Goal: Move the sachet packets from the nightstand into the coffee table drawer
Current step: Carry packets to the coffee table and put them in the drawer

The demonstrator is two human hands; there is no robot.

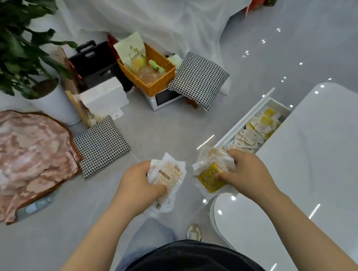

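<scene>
Lower centre of frame | your left hand (139,183) grips a white sachet bundle (170,176) | your right hand (247,172) clutches a yellow-fronted bundle (210,179) beside the open drawer (243,121), right-centre, likely ready to drop first.

Glossy grey floor (275,48), bright light glints at 2.
Sheer white curtain (160,11) at 12; leafy green plant in round white pot (55,104) at 10; orange woven basket (152,83) atop white microwave (163,99) at 11.

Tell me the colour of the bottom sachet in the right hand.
Yellow sachet in the right hand; head view shows it best.
</scene>
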